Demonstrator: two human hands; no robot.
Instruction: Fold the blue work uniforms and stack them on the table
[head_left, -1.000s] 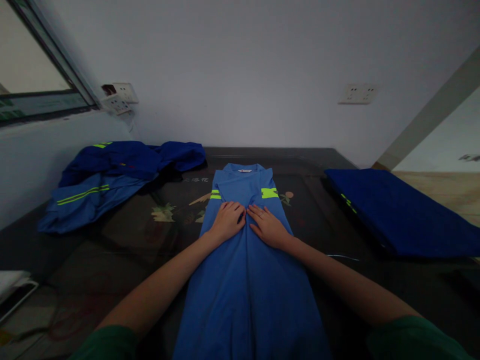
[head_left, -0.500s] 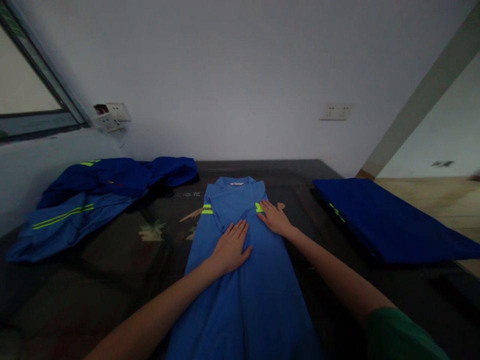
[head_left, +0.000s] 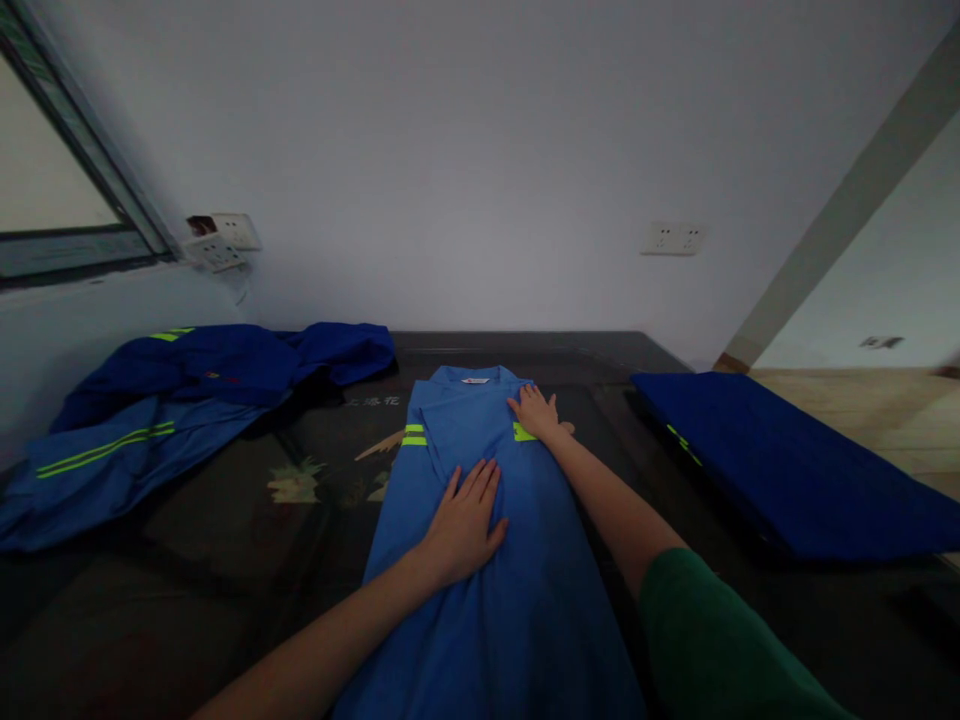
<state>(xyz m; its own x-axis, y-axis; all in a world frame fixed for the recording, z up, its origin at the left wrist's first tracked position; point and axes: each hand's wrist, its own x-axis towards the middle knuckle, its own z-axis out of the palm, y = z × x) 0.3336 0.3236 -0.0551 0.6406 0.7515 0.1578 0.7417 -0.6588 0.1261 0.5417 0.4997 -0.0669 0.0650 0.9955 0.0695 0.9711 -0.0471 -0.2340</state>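
A light-blue work jacket [head_left: 540, 560] with yellow-green reflective bands lies flat in front of me, its collar and label at the far end and its sides folded inward. My left hand [head_left: 463, 522] rests flat on the middle of the cloth, fingers stretched out. Farther up, my right hand [head_left: 537, 412] lies with spread fingers on the jacket's upper right edge, just above the right reflective band. Neither hand grips anything. The near end of the jacket runs out of view at the bottom.
The jacket lies on a dark glossy table [head_left: 225, 590] with a printed floral pattern. Rumpled blue clothes [head_left: 187, 375] lie at the left. A folded dark-blue garment [head_left: 787, 465] is at the right. Behind stands a white wall with sockets [head_left: 673, 238].
My right hand has slid away from me, from the right reflective band towards the jacket's shoulder. My left hand stays nearly in place on the cloth. The view has shifted slightly.
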